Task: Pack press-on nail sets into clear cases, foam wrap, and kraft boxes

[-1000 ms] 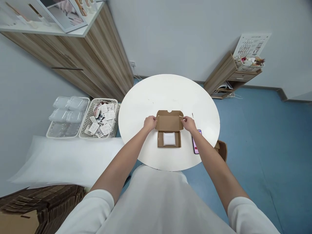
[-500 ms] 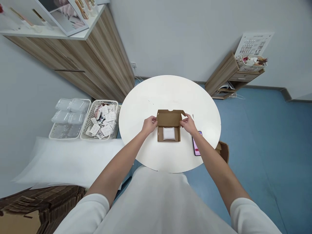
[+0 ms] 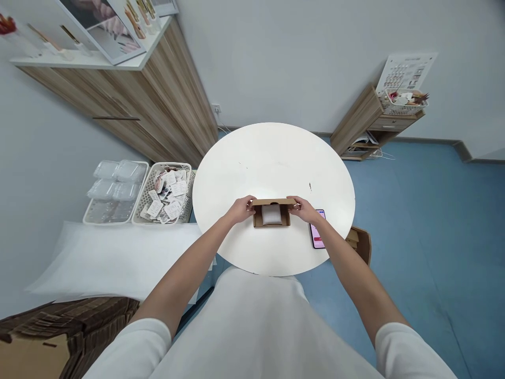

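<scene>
Left hand [image 3: 241, 207] is closed on the left end of the lid [image 3: 273, 201], fingers bent round its edge; right hand [image 3: 303, 208] is closed the same way on the right end; the lid is held between them, tipped over the far part of the box [image 3: 271, 222].

The box is set on the near half of the table [image 3: 272, 152], just in front of the person; its long side is laid from left to right; its open top is turned up and a little toward the person; the lid is joined at the far side and is folded toward the near side. A white pad [image 3: 271, 215] can be seen inside, not yet covered.

The step in hand is judged to be the closing of the box, about half done; for the next move the lid would need to be pushed flat, with both ends kept even, and its front flap tucked in behind the near wall so the pad is not pinched.

A phone [image 3: 317, 236] is laid just right of the box, close by the right wrist. Two baskets are set left of the table: one with cards [image 3: 163, 196], one with clear bags [image 3: 116, 187]. A wood cabinet [image 3: 173, 105] is stood behind them.
</scene>
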A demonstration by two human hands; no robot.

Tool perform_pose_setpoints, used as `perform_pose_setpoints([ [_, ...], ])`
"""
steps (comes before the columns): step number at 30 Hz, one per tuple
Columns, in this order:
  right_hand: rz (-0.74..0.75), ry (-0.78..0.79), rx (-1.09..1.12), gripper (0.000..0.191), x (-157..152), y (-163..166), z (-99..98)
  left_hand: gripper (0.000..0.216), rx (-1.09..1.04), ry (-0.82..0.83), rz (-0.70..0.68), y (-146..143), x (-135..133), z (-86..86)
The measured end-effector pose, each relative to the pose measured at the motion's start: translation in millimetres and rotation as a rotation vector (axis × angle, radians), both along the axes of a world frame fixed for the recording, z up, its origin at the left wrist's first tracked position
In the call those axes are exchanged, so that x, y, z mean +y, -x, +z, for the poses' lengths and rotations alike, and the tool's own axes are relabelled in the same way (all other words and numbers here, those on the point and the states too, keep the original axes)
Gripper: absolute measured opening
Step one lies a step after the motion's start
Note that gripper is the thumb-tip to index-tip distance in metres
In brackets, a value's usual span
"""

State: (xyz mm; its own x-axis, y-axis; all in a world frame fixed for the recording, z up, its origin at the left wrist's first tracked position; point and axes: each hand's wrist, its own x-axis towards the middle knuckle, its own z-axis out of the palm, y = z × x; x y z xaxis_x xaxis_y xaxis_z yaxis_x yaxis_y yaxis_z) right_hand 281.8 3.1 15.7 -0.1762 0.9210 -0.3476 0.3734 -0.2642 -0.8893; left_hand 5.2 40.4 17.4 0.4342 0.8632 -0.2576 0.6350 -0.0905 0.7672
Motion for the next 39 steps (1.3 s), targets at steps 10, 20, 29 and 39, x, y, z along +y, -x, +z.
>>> perform_pose_setpoints([
  [10,0.045,0.062,0.082,0.05,-18.6,-4.1,-1.6,0.044,-0.05,0.054,0.028,2.4,-17.7,-10.0],
  [20,0.166,0.041,-0.022,0.051,-39.8,-16.6,-16.2,0.056,-0.04,-0.037,-0.19,23.4,-36.3,-21.3],
  [29,-0.19,0.291,0.177,0.059,-72.3,10.7,-16.5,0.056,-0.112,0.35,0.293,1.2,-62.7,-32.6],
  [39,-0.412,0.187,0.202,0.062,-89.9,36.7,-35.7,0.056,-0.169,0.225,0.452,-18.3,-90.1,-42.8],
])
